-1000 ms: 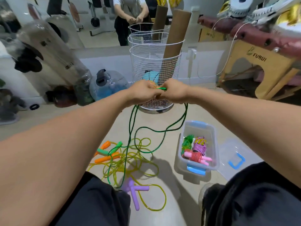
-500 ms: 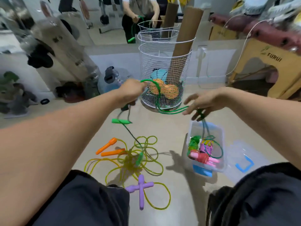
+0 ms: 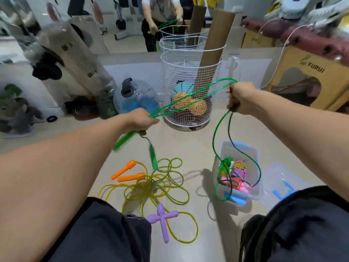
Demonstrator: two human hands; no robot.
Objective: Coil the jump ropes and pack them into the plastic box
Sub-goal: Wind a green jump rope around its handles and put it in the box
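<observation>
Stretching a thin green plastic jump rope [image 3: 190,95] between both hands, arms reaching forward over the floor. The left hand [image 3: 140,120] is lower, fingers curled round a bunch of the rope's strands, with the two green handles [image 3: 153,156] dangling just below it, both a bit blurred. The right hand [image 3: 239,98] sits higher and further out, fist closed on the rope's looped end; from there the slack drops in a long loop that hangs over the clear plastic box with blue latches [image 3: 254,195].

Inside that box: a few already coiled ropes [image 3: 235,174], green, pink and red-ish, bunched together. Its clear lid with a blue handle [image 3: 281,184] lies on the floor just to the right.

On the beige tiled floor [image 3: 192,148], left of the box, there's a messy tangle of yellow-green rope [image 3: 156,184] with two orange handles [image 3: 128,171] and two purple handles [image 3: 162,218] crossed over each other. Behind the hands stands a white wire mesh basket [image 3: 188,72] holding orange and teal balls plus a brown cardboard tube [image 3: 215,38]. A clear water jug [image 3: 136,97] sits to its left, against a mirrored wall.
</observation>
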